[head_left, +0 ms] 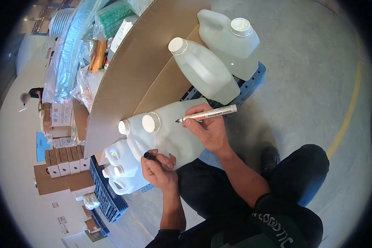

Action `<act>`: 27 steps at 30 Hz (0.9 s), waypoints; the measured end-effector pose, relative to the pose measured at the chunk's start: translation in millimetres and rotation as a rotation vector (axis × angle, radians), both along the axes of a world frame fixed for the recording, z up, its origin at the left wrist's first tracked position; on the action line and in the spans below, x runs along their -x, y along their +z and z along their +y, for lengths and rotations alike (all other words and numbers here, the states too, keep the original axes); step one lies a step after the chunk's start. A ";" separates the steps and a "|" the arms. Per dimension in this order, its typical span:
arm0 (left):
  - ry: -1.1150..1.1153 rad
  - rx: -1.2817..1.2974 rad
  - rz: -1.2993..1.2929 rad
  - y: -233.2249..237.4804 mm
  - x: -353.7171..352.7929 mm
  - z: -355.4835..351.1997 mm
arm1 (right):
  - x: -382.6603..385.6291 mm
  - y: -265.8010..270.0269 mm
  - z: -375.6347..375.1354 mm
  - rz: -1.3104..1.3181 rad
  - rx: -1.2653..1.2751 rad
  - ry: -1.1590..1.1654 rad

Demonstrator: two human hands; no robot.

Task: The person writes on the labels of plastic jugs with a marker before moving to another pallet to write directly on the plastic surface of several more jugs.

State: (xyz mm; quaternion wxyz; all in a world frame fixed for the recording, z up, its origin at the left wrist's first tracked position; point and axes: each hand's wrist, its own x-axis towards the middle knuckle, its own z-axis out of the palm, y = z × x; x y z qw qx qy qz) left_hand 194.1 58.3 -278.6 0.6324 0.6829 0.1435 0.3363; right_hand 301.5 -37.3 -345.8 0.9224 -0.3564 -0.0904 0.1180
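Observation:
In my right hand [207,131] is a white permanent marker [215,113], its black tip pointing at a translucent plastic jug [173,138] with a white screw cap [151,122]. My left hand [160,170] pinches a small black marker cap [149,156] beside the same jug. I cannot make out any writing on the jug. Just behind it is another jug [135,136] with a white cap, partly hidden. Two more capped jugs, one near [204,72] and one farther [235,47], stand on the blue pallet [252,80].
A large cardboard box [130,70] full of plastic-wrapped goods [111,18] rises behind the jugs. Several smaller jugs [122,159] cluster beside it. Farther off are a dark blue pallet [107,190], stacked cartons [66,161] and another person [36,93]. A yellow line [346,120] crosses the concrete floor.

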 end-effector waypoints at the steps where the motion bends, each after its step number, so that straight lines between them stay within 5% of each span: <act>1: 0.020 -0.013 -0.017 -0.6 -0.9 0.6 | 2.0 0.9 1.1 -0.010 0.007 0.016; 11: 0.060 -0.007 -0.087 -9.1 4.1 5.1 | -24.2 14.6 17.3 -0.060 0.276 0.045; 27: -0.012 0.014 -0.163 -12.7 8.7 11.5 | -33.1 23.0 23.8 -0.127 0.299 0.056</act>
